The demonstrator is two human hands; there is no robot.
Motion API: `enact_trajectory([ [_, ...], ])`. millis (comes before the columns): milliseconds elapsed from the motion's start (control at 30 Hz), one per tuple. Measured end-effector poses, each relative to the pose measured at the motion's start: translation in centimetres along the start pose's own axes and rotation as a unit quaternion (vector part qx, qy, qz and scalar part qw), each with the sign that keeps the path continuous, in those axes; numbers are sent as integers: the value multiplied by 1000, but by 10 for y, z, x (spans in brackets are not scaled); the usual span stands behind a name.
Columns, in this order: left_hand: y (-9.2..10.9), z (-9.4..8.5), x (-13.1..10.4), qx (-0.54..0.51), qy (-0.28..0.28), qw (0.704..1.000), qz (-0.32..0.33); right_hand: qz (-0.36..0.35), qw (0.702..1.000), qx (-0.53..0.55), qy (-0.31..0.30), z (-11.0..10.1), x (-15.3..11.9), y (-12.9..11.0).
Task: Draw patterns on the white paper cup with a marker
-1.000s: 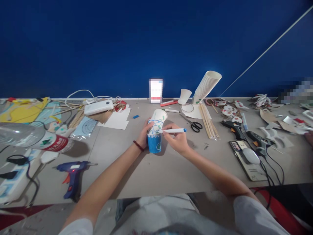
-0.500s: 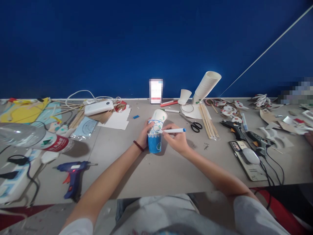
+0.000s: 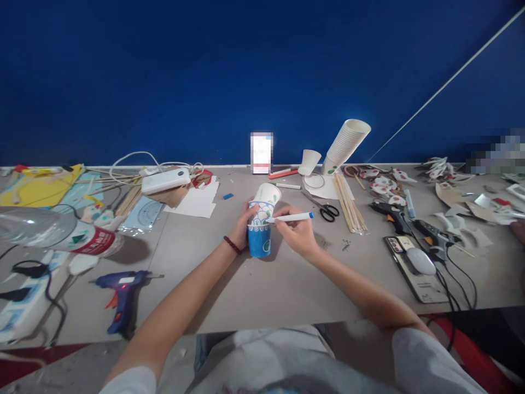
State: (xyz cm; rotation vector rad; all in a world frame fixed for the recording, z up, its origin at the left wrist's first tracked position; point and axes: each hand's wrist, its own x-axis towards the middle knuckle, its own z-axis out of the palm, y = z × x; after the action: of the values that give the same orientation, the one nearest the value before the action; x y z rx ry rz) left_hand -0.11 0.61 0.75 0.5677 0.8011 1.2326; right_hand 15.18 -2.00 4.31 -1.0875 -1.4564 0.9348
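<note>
Between my hands a paper cup (image 3: 260, 241) stands tilted on the table, its lower part coloured blue and its upper part white with blue curved outlines. A white cup rim shows at its top. My left hand (image 3: 243, 225) is wrapped round the cup's left side, a dark bead bracelet at the wrist. In my right hand (image 3: 298, 232) a white marker (image 3: 296, 218) with a blue end is pinched, its tip at the cup's right side. A small blue marker cap (image 3: 228, 196) lies on the table behind my left hand.
Scissors (image 3: 328, 212), wooden sticks (image 3: 348, 203) and a leaning cup stack (image 3: 346, 146) lie to the right, beyond them glue guns (image 3: 435, 238) and a phone (image 3: 426, 290). At left are a blue glue gun (image 3: 125, 295), a water bottle (image 3: 69, 232) and a power strip (image 3: 35, 295).
The marker's blue end has risen slightly as my right hand shifts a little. My left hand and the cup stay nearly in place.
</note>
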Motion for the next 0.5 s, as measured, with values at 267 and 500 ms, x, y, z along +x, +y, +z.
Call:
enact_trajectory([
  [267, -1, 0, 1, 5, 1, 1000, 6, -4, 1000, -4, -1, 0, -1, 2],
  [500, 2, 3, -2, 8, -5, 1000, 4, -15, 1000, -12, -13, -2, 0, -5],
])
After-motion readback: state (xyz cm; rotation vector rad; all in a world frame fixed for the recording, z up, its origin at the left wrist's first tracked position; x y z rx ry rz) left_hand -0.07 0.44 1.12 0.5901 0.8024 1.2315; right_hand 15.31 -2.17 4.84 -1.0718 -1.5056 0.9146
